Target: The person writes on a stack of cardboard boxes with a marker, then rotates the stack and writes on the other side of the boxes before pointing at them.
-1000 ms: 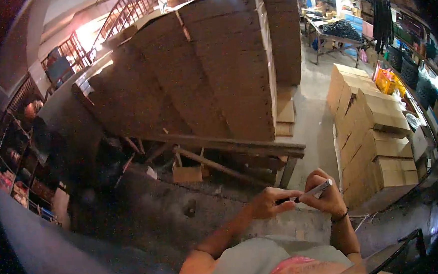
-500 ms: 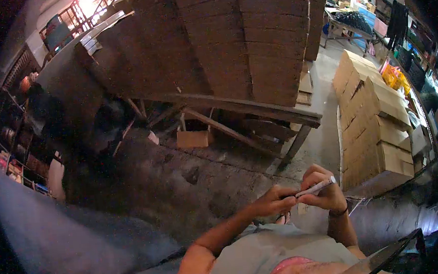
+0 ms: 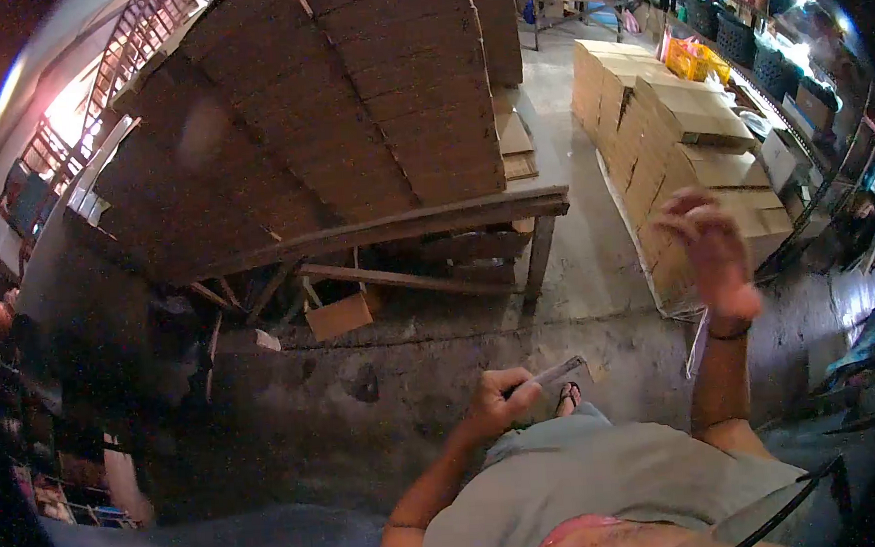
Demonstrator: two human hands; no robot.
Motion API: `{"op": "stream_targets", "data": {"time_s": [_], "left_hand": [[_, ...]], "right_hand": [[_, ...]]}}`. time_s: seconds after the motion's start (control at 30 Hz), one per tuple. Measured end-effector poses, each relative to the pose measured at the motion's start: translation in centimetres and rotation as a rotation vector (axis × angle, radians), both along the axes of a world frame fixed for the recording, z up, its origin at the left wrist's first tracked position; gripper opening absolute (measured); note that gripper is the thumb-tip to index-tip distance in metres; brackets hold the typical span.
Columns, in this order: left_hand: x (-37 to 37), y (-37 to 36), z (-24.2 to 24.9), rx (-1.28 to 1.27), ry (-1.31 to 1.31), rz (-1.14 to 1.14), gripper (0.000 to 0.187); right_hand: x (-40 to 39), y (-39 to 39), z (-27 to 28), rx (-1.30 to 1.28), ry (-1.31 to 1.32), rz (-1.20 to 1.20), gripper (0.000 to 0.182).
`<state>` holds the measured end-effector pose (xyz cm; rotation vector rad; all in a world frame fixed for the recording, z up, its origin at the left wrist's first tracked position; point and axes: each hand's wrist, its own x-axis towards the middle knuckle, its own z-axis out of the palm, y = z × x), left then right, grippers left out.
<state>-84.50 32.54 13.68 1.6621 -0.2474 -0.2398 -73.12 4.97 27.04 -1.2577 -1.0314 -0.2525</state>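
Observation:
In my left hand is a slim, pale, stick-like tool, gripped at one end while the other points to the right. Its exact kind I cannot tell. My right hand is raised away from it, overlapping the stacked cardboard boxes on the right. Blur softens its fingers, which look loosely bent and apart, with nothing visible in them. A dark band circles the right wrist.
A tall stack of brown cartons stands on a wooden table ahead. Beneath it lies a small open carton. Further off to the right are a yellow bag and dark baskets. A sandalled foot shows below.
Both hands were together at the pale tool. My right hand has let go and swung up and right; my left keeps the tool, lower left. The view has turned right.

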Motion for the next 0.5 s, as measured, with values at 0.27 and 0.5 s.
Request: {"op": "stream_targets", "data": {"time_s": [0.27, 0.5], "left_hand": [[4.1, -3.2, 4.4, 0.242, -0.066, -0.196, 0.021], [6.6, -7.1, 1.3, 0.382, -0.204, -0.271, 0.027]], "right_hand": [[-3.0, 6.5, -7.8, -0.233, 0.574, 0.372, 0.086], [-0.8, 1.8, -9.2, -0.725, 0.472, 0.225, 0.079]]}}
